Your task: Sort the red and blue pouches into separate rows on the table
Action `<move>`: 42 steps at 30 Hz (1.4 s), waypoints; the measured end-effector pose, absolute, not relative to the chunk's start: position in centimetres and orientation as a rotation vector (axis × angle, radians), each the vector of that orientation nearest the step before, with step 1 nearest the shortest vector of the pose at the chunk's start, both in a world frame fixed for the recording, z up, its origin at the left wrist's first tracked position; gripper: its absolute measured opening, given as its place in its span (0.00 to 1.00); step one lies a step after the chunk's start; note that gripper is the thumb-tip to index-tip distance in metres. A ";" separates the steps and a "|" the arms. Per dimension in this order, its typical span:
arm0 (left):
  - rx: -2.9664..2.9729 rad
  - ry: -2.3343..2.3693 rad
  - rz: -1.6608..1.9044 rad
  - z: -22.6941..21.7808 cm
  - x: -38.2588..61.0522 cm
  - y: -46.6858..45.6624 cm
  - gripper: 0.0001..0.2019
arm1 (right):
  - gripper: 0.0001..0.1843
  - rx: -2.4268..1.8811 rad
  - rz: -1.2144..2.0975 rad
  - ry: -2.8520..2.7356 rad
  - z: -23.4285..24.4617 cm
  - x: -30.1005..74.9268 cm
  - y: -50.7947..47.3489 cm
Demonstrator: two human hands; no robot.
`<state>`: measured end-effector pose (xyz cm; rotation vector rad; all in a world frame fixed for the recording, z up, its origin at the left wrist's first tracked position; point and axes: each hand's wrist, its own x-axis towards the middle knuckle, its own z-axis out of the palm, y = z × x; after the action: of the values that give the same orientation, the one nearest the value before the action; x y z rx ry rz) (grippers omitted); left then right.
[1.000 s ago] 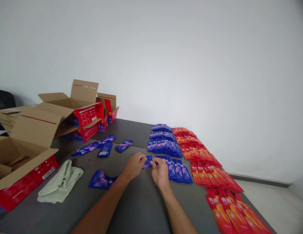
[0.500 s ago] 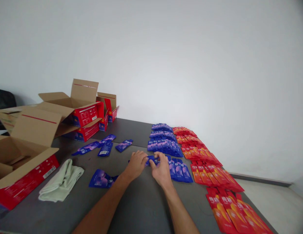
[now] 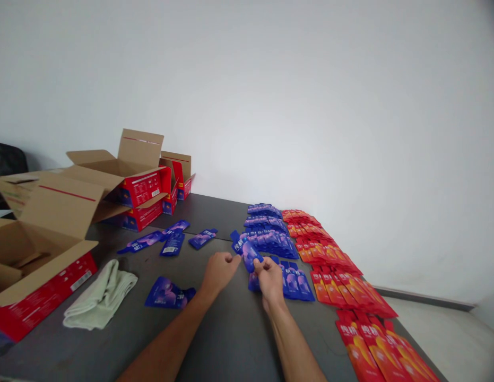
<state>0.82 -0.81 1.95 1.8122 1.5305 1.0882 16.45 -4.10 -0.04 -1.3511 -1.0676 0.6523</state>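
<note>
My right hand [image 3: 269, 279] pinches a blue sachet [image 3: 245, 251] and holds it tilted up off the grey table [image 3: 226, 339]. My left hand [image 3: 218, 270] is curled just left of the sachet, its fingertips at the sachet's lower edge; nothing clear shows inside it. Under my right hand lies a row of blue sachets [image 3: 291, 281]. More blue sachets [image 3: 266, 233] lie in rows behind, with rows of red sachets [image 3: 334, 265] to their right.
Open cardboard boxes with red sides stand at the left [image 3: 40, 249] and back left [image 3: 127, 180]. A folded pale green cloth [image 3: 99, 294] lies near the left box. Loose blue sachets lie in front of my left hand [image 3: 167, 293] and further back [image 3: 171, 239].
Both hands were low over the near end of the blue row, fingering a sachet together. Now my right hand has lifted a sachet up, and my left hand has drawn slightly back.
</note>
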 end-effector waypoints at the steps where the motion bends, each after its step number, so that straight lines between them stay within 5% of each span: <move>1: 1.753 1.420 1.055 1.8 1.1 -0.8 0.19 | 0.19 -1.302 0.736 -1.057 0.0 16.2 -4.2; 5: 1.427 1.009 1.168 1.3 1.9 -0.9 0.13 | 0.15 -1.204 0.959 -1.116 0.4 15.6 -4.8; 12: 1.294 0.986 1.217 1.0 1.4 -0.4 0.07 | 0.15 -1.339 0.695 -1.341 1.3 16.0 -4.9; 23: 1.304 1.140 1.249 0.2 1.5 -0.1 0.14 | 0.18 -1.305 0.900 -1.299 0.6 17.1 -4.4; 32: 1.074 1.041 1.036 -2.3 3.2 0.5 0.09 | 0.17 -1.737 0.310 -1.528 -0.1 23.8 -3.0; 37: 1.353 1.219 0.971 -3.7 4.4 1.2 0.05 | 0.25 -1.779 0.345 -1.815 -1.2 23.6 -3.8; 42: 1.844 1.505 0.899 -3.4 5.0 1.0 0.16 | 0.30 -1.887 0.425 -1.942 -1.2 23.2 -4.3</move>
<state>5.01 1.03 -3.41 1.8439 1.5052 0.8986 23.21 -4.32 -1.19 -1.8875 -1.9422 0.4253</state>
